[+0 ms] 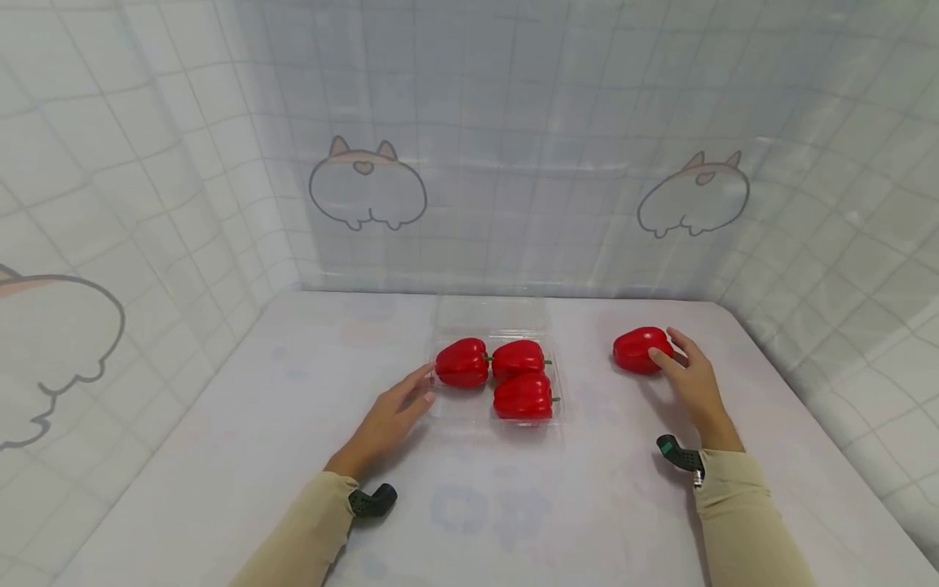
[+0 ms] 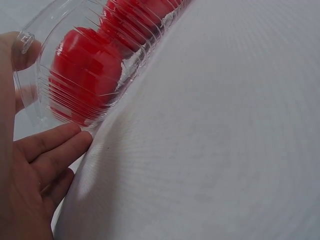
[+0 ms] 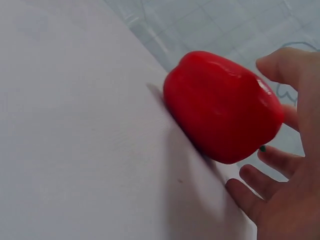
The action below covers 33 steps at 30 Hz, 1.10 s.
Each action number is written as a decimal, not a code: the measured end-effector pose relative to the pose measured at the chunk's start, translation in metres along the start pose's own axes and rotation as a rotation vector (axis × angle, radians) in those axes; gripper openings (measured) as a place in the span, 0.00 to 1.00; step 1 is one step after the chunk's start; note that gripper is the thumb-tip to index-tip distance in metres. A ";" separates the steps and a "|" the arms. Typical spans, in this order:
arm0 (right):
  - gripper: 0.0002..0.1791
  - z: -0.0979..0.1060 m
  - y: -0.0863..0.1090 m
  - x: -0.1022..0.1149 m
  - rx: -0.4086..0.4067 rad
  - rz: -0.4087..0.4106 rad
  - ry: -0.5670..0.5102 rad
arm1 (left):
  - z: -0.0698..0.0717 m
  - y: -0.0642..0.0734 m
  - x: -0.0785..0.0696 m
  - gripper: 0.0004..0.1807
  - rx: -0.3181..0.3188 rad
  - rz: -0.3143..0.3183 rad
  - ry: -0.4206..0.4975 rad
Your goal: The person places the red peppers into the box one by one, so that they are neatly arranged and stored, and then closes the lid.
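A clear plastic clamshell box (image 1: 456, 408) lies with its lid (image 1: 491, 314) folded back, away from me. Inside are three red bell peppers: one at the left (image 1: 460, 364), one at back right (image 1: 518, 359) and one at front right (image 1: 523, 397). My left hand (image 1: 389, 416) rests at the box's left edge, fingers fairly straight; in the left wrist view, fingertips show through the plastic. Another red bell pepper (image 3: 220, 107) lies on its side on the table, right of the box. My right hand (image 1: 693, 379) is spread around its right end, thumb and fingers apart.
The white table (image 1: 587, 489) has faint printed patterns. A pale grid-patterned sheet with cartoon outlines forms the back wall (image 1: 528, 179) and both sides. Black camera mounts (image 1: 678, 452) sit on both wrists.
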State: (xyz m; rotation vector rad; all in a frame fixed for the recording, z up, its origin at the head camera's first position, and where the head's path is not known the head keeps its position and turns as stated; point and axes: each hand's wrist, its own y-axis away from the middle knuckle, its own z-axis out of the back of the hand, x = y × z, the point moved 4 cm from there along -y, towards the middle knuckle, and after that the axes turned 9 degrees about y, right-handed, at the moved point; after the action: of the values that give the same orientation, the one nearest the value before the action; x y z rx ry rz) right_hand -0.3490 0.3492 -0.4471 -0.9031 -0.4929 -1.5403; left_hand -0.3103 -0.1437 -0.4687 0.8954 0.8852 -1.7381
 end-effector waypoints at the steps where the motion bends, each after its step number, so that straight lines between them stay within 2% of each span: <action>1: 0.44 -0.001 0.000 0.000 0.003 -0.002 0.005 | 0.000 0.000 0.000 0.31 0.000 -0.002 -0.001; 9: 0.44 -0.004 -0.001 -0.003 -0.007 -0.038 0.025 | -0.003 -0.003 -0.006 0.32 0.000 -0.014 0.011; 14: 0.45 -0.006 0.000 -0.005 0.000 -0.057 0.027 | -0.002 -0.002 -0.004 0.31 -0.001 -0.025 0.018; 26: 0.46 -0.029 0.007 -0.006 0.035 -0.055 0.023 | 0.013 0.012 0.003 0.32 -0.012 0.007 -0.014; 29: 0.47 -0.026 0.009 -0.007 0.032 -0.074 0.029 | 0.012 0.010 0.004 0.32 -0.009 0.001 0.016; 33: 0.47 -0.011 0.007 -0.007 -0.006 -0.076 0.042 | 0.003 0.001 0.002 0.31 0.009 -0.010 0.048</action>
State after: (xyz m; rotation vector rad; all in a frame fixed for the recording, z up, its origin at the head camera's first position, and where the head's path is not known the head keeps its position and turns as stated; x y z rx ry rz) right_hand -0.3450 0.3439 -0.4601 -0.8635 -0.4977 -1.6266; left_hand -0.3107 -0.1471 -0.4695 0.9436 0.9160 -1.7363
